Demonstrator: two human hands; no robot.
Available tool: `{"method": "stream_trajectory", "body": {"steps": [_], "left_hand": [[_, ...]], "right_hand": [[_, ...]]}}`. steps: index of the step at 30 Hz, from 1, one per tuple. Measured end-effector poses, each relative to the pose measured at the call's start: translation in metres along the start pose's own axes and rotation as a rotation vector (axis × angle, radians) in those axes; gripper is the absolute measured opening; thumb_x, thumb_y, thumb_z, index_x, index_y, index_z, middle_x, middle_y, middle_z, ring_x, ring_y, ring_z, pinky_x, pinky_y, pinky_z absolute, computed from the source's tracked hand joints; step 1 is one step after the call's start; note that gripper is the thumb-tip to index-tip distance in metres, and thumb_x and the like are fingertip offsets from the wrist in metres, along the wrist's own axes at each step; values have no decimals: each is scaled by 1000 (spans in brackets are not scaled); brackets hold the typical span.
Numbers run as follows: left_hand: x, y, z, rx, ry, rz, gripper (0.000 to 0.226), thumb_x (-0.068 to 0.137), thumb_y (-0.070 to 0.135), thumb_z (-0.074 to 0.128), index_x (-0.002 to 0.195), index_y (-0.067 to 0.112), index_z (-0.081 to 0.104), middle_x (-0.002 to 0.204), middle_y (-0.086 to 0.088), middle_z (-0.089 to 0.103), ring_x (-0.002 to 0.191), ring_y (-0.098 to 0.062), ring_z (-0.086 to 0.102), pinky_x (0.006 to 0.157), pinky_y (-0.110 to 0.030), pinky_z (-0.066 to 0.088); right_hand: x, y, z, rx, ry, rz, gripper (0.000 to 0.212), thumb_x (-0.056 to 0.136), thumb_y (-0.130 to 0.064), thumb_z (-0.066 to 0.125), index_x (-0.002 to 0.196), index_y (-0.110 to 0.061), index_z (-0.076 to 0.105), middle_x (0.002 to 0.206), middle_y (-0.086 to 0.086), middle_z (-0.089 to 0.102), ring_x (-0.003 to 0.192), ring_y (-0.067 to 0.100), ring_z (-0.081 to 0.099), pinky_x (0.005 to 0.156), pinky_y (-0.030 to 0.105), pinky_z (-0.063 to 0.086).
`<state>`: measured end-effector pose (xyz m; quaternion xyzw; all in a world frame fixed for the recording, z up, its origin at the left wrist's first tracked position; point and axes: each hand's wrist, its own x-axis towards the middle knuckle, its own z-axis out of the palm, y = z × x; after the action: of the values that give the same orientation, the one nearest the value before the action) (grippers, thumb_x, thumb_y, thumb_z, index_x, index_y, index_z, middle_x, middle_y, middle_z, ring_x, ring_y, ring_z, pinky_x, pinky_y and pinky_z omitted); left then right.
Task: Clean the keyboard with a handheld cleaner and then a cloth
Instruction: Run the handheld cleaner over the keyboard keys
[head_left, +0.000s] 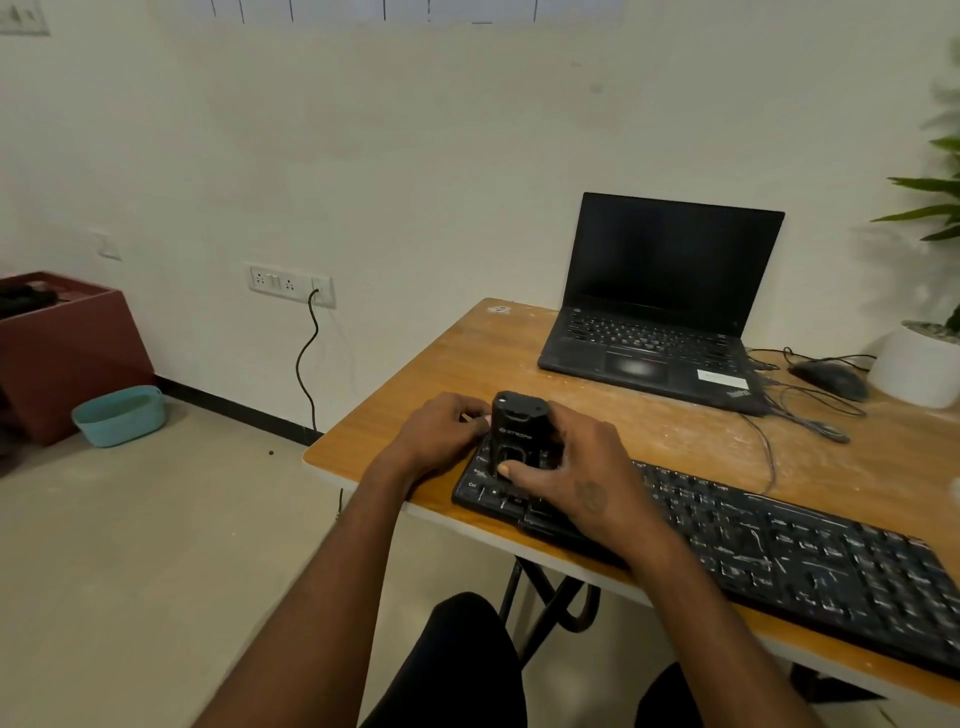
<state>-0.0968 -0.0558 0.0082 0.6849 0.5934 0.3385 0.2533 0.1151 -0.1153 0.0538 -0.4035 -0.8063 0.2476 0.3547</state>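
Got my right hand (571, 467) wrapped around the handheld cleaner (522, 431), standing upright on the left end of the black keyboard (779, 540) at the front edge of the wooden table (467, 353). My left hand (441, 431) is curled just beside the cleaner, maybe touching it, hard to tell. An open laptop (660, 301) sits further back.
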Motion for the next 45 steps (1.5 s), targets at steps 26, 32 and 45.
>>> {"method": "stream_trajectory", "body": {"steps": [26, 32, 45], "left_hand": [[-4, 0, -3, -129, -68, 3, 19, 99, 29, 64, 97, 31, 83, 100, 8, 80, 99, -19, 73, 100, -57, 55], [-4, 1, -3, -134, -105, 14, 17, 91, 36, 66, 90, 35, 83, 95, 7, 80, 95, -20, 73, 100, -58, 54], [-8, -1, -3, -213, -126, 36, 30, 105, 35, 59, 135, 36, 66, 127, 4, 71, 116, -15, 68, 106, -53, 54]], "right_hand": [[-2, 23, -1, 56, 110, 56, 56, 80, -25, 81, 129, -26, 55, 108, -19, 63, 89, -13, 56, 68, 3, 47], [-3, 11, 0, 91, 71, 49, 58, 83, -23, 80, 130, -32, 46, 105, -14, 65, 82, -10, 64, 59, 9, 51], [-1, 17, -5, 78, 133, 67, 64, 82, -25, 80, 133, -35, 42, 105, -12, 65, 82, -6, 64, 57, 13, 52]]}}
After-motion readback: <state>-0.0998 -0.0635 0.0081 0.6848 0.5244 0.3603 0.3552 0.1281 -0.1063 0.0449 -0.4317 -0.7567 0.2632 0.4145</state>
